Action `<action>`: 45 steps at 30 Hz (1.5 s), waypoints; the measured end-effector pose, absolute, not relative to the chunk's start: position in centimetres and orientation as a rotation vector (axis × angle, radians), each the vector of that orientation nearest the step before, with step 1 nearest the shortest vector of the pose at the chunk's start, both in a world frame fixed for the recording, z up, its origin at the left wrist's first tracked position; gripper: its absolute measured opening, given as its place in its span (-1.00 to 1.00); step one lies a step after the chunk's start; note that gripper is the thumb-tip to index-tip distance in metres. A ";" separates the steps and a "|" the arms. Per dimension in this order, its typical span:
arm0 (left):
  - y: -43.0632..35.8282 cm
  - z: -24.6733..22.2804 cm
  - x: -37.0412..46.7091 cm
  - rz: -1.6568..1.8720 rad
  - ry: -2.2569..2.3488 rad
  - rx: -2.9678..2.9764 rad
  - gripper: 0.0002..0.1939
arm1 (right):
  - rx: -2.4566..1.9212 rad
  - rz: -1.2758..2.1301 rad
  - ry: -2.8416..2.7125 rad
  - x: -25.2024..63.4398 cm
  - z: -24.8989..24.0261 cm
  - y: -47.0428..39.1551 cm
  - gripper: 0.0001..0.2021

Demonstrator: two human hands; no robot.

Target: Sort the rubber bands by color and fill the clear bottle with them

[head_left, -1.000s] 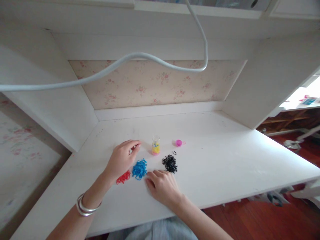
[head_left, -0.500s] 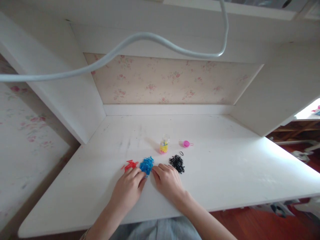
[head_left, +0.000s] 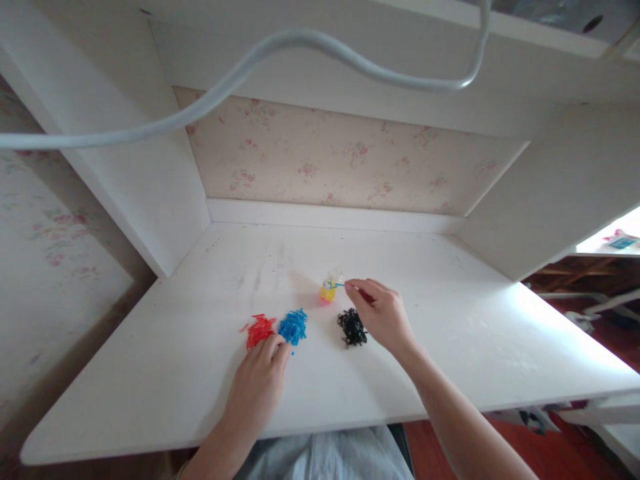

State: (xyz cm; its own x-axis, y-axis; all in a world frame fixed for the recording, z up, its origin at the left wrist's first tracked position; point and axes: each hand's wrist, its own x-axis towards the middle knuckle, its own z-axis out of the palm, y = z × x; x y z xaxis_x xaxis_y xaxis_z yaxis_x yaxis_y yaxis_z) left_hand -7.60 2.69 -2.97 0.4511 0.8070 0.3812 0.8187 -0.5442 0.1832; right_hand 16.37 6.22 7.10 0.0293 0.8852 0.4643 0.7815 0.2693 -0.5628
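My right hand is raised over the desk, thumb and forefinger pinching a small blue rubber band. The band's far end reaches the small clear jar, which has a pink base and yellow bits inside. Beneath that hand lies a heap of black rubber bands. My left hand rests on the desk with curled, closed fingers at the near edges of a red rubber band pile and a blue rubber band pile. Whatever its fingertips hold, if anything, is hidden.
The white desk has side panels and a low back ledge. A thick white cable crosses high in front. Flowered wallpaper covers the back.
My right hand has moved from beside the blue pile up and right to the jar, a blue band in its pinch. It now covers the pink lid. My left hand has barely moved.
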 end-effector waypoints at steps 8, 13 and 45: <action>2.5 -2.8 -7.6 -0.696 -1.523 -2.677 -0.80 | -1.584 -0.013 -1.894 17.4 8.6 9.8 -0.75; 2.5 -2.8 -7.6 -0.726 -1.517 -2.686 -0.78 | -1.605 -0.088 -1.985 17.0 8.6 10.4 -0.75; 10.8 8.9 -1.6 -1.561 -1.686 -2.710 -0.77 | -1.362 0.468 -1.929 14.9 -0.5 0.8 -0.67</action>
